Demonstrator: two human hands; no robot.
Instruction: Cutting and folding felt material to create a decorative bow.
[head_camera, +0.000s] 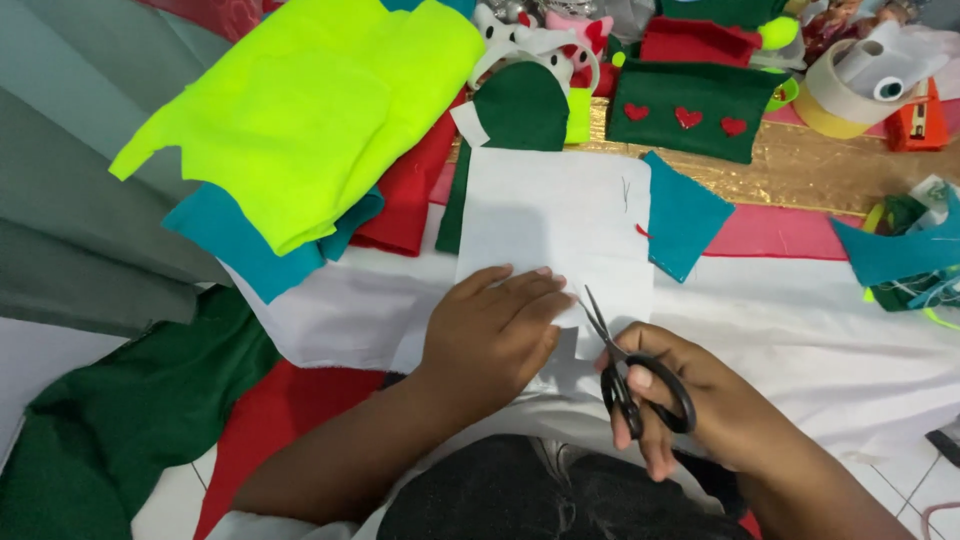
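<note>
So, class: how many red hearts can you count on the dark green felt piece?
3, in a row on the dark green felt piece: left heart, middle heart, right heart. More may lie hidden under the piled fabrics.

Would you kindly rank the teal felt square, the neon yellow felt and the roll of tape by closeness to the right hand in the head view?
From the right hand:
1. Teal felt square, just above it.
2. Roll of tape, top right.
3. Neon yellow felt, far upper left.

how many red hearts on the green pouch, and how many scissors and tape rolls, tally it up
red hearts on the green pouch: 3
scissors, in the right hand: 1
tape rolls: 1
total: 5
</note>
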